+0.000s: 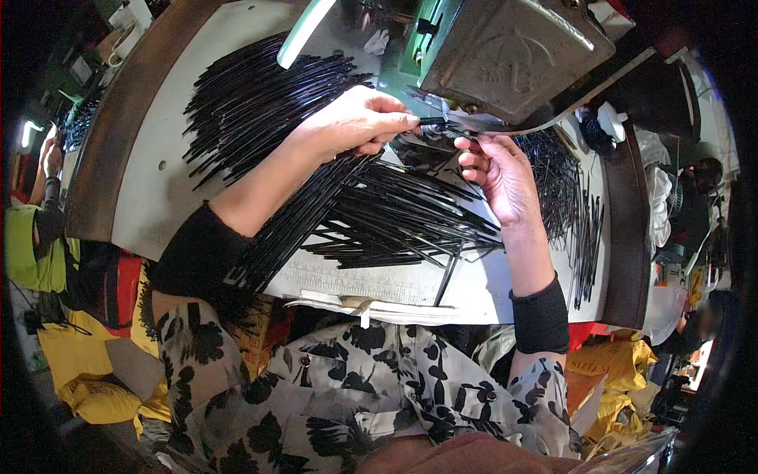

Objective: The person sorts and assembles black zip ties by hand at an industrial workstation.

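Observation:
My left hand (351, 122) is closed in a pinch, and a thin black strip (431, 122) sticks out of its fingertips toward the machine (513, 59). On the other side of the work point, my right hand (504, 174) has its thumb and forefinger drawn together beside the strip's far end. What sits in that pinch is too small to make out. A thick bundle of long black strips (253, 103) lies under and beyond my left forearm. More black strips (395, 213) are spread across the table between my arms.
The white table (150, 178) has a raised brown edge (118, 118). Another heap of black strips (553, 182) lies right of my right hand. A lit tube lamp (306, 33) hangs at the top. Yellow bags (95, 371) lie at lower left. Another person's hand (52, 154) shows at far left.

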The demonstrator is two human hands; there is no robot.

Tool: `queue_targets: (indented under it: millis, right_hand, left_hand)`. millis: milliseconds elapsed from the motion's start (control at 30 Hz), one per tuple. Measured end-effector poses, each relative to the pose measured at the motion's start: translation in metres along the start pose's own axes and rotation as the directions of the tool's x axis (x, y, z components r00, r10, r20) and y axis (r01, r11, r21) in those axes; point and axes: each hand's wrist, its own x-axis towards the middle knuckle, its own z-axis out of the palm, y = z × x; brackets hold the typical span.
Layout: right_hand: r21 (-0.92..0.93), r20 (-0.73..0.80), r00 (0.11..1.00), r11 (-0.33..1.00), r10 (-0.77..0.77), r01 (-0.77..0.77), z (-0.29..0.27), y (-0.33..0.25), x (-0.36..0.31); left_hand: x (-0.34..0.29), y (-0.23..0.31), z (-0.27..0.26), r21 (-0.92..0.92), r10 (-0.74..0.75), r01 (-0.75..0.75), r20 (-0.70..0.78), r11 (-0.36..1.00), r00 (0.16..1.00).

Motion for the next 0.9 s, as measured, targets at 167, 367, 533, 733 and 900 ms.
queue_targets:
  millis: [167,367,533,733,900]
  right_hand:
    - [-0.002,-0.017,1.0,1.0,-0.006,0.006,-0.004,-0.003,0.001]
    - [-0.029,-0.018,1.0,0.999,0.021,-0.021,-0.005,-0.003,0.005]
    - [-0.005,-0.017,0.998,0.998,0.067,-0.067,-0.006,-0.003,0.008]
    - [0.038,-0.002,1.0,0.999,0.017,-0.017,-0.01,-0.001,0.006]
    - [0.006,-0.07,0.99,0.993,-0.121,0.122,-0.006,0.004,0.005]
  left_hand:
    - [0.011,-0.004,-0.001,-0.068,0.02,-0.017,0.046,0.998,0.999]
    - [0.016,-0.01,-0.006,-0.093,-0.053,0.06,0.081,0.994,0.995]
    - [0.014,-0.005,-0.003,0.002,-0.002,0.002,0.019,1.0,1.0]
    - [0.009,-0.002,0.003,-0.023,-0.001,0.001,0.001,1.0,1.0]
    - [0.005,0.005,0.001,0.057,-0.004,0.005,-0.007,0.998,1.0]
